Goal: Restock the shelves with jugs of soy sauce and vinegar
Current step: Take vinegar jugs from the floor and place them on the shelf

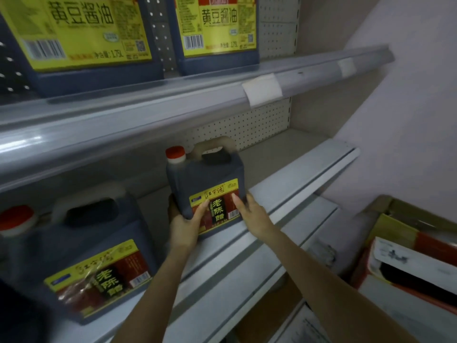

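The dark, red-capped plastic vinegar jug point(205, 179) stands upright on the grey metal shelf point(304, 179), between the left hand point(184, 226) and the right hand point(252, 215); the fingers point(236, 200) clasp its lower sides.

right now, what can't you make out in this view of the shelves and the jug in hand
All in the head view:
- Left hand: its fingers are hidden behind the held vinegar jug.
- Left soy sauce jug and right soy sauce jug: tops cut off by the top edge.
- Near vinegar jug: blurred, small print unreadable.
- Carton: cut by the right edge, contents too dark to tell.
- Shelf tag: too blurred to read.
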Demonstrator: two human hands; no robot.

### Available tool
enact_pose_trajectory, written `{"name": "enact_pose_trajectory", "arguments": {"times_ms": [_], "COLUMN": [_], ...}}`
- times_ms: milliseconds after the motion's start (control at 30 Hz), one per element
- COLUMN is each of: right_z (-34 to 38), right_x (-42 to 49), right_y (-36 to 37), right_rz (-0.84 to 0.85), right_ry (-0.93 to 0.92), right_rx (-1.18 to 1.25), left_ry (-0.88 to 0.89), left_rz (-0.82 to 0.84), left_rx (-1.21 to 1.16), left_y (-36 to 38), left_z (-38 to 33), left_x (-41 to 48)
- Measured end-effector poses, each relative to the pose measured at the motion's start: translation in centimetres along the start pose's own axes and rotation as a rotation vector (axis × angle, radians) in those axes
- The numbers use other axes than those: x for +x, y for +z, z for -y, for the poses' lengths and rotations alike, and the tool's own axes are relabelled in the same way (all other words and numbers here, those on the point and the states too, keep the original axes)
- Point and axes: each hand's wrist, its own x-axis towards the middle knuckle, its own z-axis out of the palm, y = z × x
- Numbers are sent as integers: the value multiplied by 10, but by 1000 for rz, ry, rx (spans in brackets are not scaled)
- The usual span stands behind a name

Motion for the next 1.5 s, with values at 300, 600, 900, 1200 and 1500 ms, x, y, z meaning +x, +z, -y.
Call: {"name": "enact_pose_trajectory", "arguments": {"times_ms": [300,600,900,1200,1500], "right_z": [-14,-47,-103,-166,-236], "right_x": [-97,-205,-304,-404,-494], "right_y": [-54,-136,-185,-158,-113], "right_rz": [58,3,-79,-318,-209], "right_ry": [29,-22,228,539,963], "right_rx": [-631,-947,-964,-886,-651], "left_ry": [505,562,569,756,743], "left_rz": [-25,23,269,585,922], "left_rx": [806,1193,1362,1311,1423], "left_y": [17,36,60,102,133], "left_z": [6,2,22,68,145], "left_x": [-110,-198,-243,-265,-291]}}
